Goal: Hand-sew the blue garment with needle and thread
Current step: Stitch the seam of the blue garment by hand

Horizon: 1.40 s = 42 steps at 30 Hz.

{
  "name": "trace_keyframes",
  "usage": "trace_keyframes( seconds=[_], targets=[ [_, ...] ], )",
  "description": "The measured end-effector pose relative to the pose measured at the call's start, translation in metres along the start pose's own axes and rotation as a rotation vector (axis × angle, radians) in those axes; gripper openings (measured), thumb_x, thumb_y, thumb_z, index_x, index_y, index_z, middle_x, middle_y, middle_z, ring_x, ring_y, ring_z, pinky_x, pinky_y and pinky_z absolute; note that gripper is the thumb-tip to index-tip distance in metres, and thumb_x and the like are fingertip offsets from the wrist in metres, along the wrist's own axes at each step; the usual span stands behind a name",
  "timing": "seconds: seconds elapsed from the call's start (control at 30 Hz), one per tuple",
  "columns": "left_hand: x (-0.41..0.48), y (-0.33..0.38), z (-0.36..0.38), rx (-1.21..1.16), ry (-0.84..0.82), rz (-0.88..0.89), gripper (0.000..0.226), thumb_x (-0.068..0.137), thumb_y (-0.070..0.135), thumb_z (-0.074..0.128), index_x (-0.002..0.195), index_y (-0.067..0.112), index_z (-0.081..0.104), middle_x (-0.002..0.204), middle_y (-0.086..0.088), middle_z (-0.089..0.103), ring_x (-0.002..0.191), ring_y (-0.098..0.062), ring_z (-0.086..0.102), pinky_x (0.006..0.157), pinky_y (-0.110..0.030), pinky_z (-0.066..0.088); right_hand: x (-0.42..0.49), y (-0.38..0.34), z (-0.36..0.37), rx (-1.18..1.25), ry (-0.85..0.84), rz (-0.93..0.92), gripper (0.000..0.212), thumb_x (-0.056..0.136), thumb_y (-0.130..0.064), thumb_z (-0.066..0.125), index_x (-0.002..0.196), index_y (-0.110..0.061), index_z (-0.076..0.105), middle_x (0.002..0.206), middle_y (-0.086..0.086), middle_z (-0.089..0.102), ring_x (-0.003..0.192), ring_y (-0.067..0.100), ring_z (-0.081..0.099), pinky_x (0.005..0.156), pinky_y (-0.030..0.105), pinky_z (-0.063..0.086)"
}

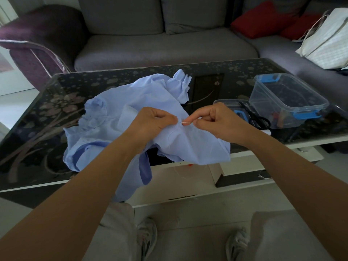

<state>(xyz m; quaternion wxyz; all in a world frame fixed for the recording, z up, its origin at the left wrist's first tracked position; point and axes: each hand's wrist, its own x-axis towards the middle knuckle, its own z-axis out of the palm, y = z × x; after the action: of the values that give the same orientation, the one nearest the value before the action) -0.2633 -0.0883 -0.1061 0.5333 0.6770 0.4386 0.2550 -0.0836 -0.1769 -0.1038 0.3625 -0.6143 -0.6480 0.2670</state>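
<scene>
Grey-trousered knees (116,232) and pale sneakers (146,236) are seen at the bottom edge of the head view, with two bare forearms reaching forward above them. The blue garment (116,117) is spread in crumpled folds over the near edge of a dark glass coffee table (37,110) printed with a flower pattern; one part hangs over the edge towards the knees, and a gathered cuff is turned up at the far side. A fold of the garment is pinched between the curled fingers and thumb of the left hand (150,123). Just beside it, a thin needle (188,123) is held level between the thumb and forefinger of the right hand (216,121), its tip at the cloth, the other fingers curled in. The thread cannot be made out. A clear plastic container (290,98) with blue clips is set to the right, with black scissors (258,119) beside it. Behind the table a grey sofa (160,44) is seen, with red cushions (263,19) and a white bag (327,40) on it.
</scene>
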Motion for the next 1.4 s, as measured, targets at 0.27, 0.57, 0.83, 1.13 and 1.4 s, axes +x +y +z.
trace_keyframes(
  seconds=[0.27, 0.57, 0.83, 1.13, 1.4],
  targets=[
    [-0.003, 0.003, 0.0, 0.044, -0.024, 0.028, 0.015, 0.089, 0.021, 0.067, 0.093, 0.008, 0.074, 0.096, -0.005, 0.07, 0.09, -0.016, 0.063, 0.065, -0.016, 0.048, -0.001, -0.007, 0.0, -0.031, -0.039, 0.114, 0.036, 0.096, -0.01, 0.052, 0.122, -0.034, 0.059, 0.063, 0.016, 0.052, 0.044, 0.005, 0.043, 0.044, 0.011, 0.037],
    [-0.004, 0.004, -0.002, 0.072, -0.08, 0.029, 0.01, 0.089, 0.021, 0.068, 0.08, 0.018, 0.073, 0.089, -0.001, 0.07, 0.086, -0.012, 0.062, 0.067, -0.017, 0.048, -0.005, -0.01, -0.002, 0.018, -0.197, 0.19, 0.024, 0.1, -0.009, 0.044, 0.112, -0.02, 0.061, 0.041, -0.006, 0.044, 0.039, 0.006, 0.04, 0.066, 0.029, 0.043],
    [-0.001, 0.003, -0.005, 0.105, -0.116, 0.008, 0.014, 0.088, 0.021, 0.069, 0.073, 0.023, 0.071, 0.084, 0.004, 0.068, 0.082, -0.011, 0.061, 0.068, -0.018, 0.048, -0.006, -0.01, -0.002, 0.039, -0.168, 0.185, 0.02, 0.1, -0.011, 0.046, 0.097, -0.022, 0.063, 0.042, -0.007, 0.045, 0.04, 0.006, 0.041, 0.072, 0.035, 0.046],
    [0.002, -0.002, -0.012, 0.082, -0.204, 0.009, 0.004, 0.089, 0.026, 0.067, 0.087, 0.025, 0.071, 0.109, -0.006, 0.069, 0.107, -0.024, 0.062, 0.095, -0.037, 0.052, -0.008, -0.003, -0.006, 0.187, -0.206, 0.148, 0.02, 0.101, -0.012, 0.046, 0.103, -0.023, 0.063, 0.056, 0.004, 0.041, 0.047, 0.007, 0.034, 0.049, 0.017, 0.033],
    [0.003, -0.002, -0.014, 0.014, -0.267, -0.011, 0.005, 0.089, 0.023, 0.066, 0.09, 0.024, 0.071, 0.105, -0.003, 0.069, 0.102, -0.022, 0.063, 0.088, -0.032, 0.053, -0.008, 0.001, -0.007, 0.179, -0.207, 0.125, 0.018, 0.102, -0.017, 0.044, 0.107, -0.022, 0.061, 0.06, 0.007, 0.042, 0.05, 0.009, 0.035, 0.052, 0.017, 0.035]
  ],
)
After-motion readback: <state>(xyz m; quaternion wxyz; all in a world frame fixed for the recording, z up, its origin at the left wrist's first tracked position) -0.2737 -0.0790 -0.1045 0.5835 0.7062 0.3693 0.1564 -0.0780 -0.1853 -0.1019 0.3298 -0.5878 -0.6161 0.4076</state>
